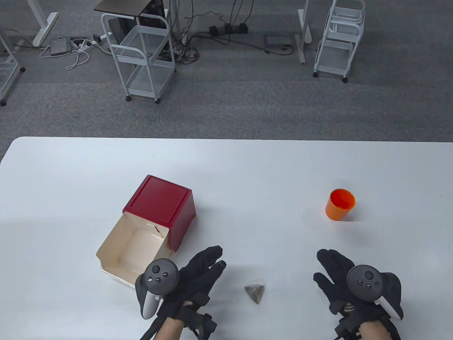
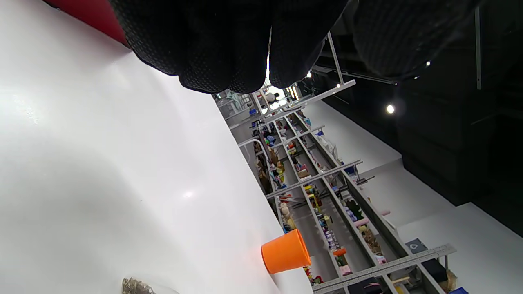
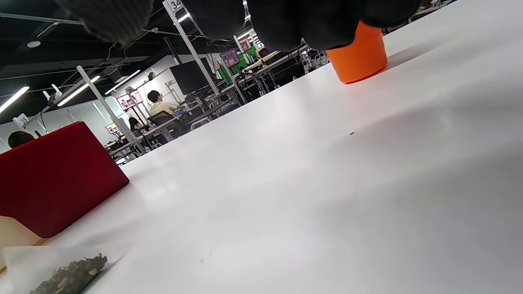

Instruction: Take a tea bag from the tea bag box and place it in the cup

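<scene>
A red tea bag box [image 1: 161, 207] stands left of centre with its pale drawer [image 1: 132, 248] pulled out towards me; the drawer looks empty. A pyramid tea bag [image 1: 255, 293] lies on the white table [image 1: 247, 170] between my hands; it also shows in the right wrist view [image 3: 69, 273] and at the left wrist view's bottom edge [image 2: 137, 286]. An orange cup [image 1: 340, 204] stands upright at the right, also in the wrist views [image 2: 285, 251] [image 3: 359, 51]. My left hand [image 1: 198, 274] lies open beside the drawer, holding nothing. My right hand [image 1: 336, 274] is open and empty below the cup.
The table's far edge [image 1: 226, 139] runs across the middle of the table view. Beyond it on the grey floor stand white wire carts [image 1: 141, 53] [image 1: 339, 39], desk legs and cables.
</scene>
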Action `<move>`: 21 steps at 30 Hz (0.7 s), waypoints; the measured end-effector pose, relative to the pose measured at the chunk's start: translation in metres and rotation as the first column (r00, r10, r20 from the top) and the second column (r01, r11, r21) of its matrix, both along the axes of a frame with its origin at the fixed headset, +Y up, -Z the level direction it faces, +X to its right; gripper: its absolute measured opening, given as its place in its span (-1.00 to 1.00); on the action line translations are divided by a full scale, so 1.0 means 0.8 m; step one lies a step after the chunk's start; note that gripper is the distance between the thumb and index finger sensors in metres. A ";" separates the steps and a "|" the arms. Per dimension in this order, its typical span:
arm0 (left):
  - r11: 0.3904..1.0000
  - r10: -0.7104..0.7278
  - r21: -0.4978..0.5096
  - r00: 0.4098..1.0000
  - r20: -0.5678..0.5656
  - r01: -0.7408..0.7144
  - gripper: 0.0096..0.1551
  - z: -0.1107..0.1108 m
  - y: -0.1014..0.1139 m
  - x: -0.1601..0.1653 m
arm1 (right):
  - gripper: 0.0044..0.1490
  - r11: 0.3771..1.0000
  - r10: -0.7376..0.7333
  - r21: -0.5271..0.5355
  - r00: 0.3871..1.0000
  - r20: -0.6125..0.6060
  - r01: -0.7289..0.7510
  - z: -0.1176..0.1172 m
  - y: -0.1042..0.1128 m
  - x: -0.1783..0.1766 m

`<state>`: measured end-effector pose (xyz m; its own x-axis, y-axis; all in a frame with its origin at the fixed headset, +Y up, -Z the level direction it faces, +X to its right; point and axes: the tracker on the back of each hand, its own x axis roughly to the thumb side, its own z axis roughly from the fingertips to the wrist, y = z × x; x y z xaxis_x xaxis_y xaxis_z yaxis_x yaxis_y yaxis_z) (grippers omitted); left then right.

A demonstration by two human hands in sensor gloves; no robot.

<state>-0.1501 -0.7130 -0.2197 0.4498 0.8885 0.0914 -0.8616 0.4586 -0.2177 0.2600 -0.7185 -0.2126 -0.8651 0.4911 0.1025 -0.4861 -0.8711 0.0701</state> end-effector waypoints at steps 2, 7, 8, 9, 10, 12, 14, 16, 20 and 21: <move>1.000 0.003 -0.002 1.000 0.005 -0.003 -0.21 0.000 0.000 0.000 | -0.15 1.000 0.001 0.000 1.000 0.000 -0.001 0.000 0.000 0.000; 1.000 -0.019 0.013 1.000 0.011 0.019 -0.22 -0.001 0.000 -0.002 | -0.15 1.000 0.013 0.026 1.000 -0.004 -0.013 0.000 0.006 -0.002; 1.000 -0.024 0.014 1.000 0.007 0.024 -0.22 0.000 0.000 -0.003 | -0.16 0.999 0.026 0.040 1.000 -0.012 -0.025 0.000 0.010 -0.004; 1.000 -0.027 0.013 1.000 0.006 0.027 -0.22 0.000 -0.001 -0.004 | -0.16 0.998 0.033 0.049 0.999 -0.019 -0.033 0.001 0.012 -0.006; 1.000 -0.027 0.012 1.000 0.006 0.027 -0.22 0.000 -0.002 -0.005 | -0.16 0.997 0.047 0.070 0.998 -0.029 -0.045 0.001 0.017 -0.011; 1.000 -0.015 0.010 1.000 0.006 0.015 -0.22 0.000 -0.001 -0.006 | -0.17 0.991 0.089 0.103 0.995 -0.051 -0.084 0.002 0.024 -0.023; 1.000 -0.004 0.018 1.000 -0.004 0.004 -0.22 0.000 0.001 -0.007 | -0.17 0.981 0.161 0.127 0.983 -0.090 -0.149 0.003 0.028 -0.041; 0.999 -0.004 0.032 1.000 -0.006 0.004 -0.22 0.002 0.003 -0.007 | -0.17 0.967 0.236 0.135 0.962 -0.137 -0.218 0.003 0.028 -0.062; 0.999 0.004 0.045 1.000 -0.008 -0.003 -0.23 0.002 0.005 -0.009 | -0.17 0.929 0.368 0.144 0.899 -0.239 -0.342 0.002 0.021 -0.107; 0.999 0.006 0.046 1.000 -0.010 -0.006 -0.23 0.002 0.005 -0.009 | -0.17 0.923 0.382 0.146 0.889 -0.254 -0.355 0.001 0.020 -0.115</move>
<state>-0.1575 -0.7090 -0.2178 0.4453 0.8862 0.1278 -0.8665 0.4625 -0.1881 0.1683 -0.7029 -0.2119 -0.9134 0.1188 0.3893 -0.1020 -0.9928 0.0634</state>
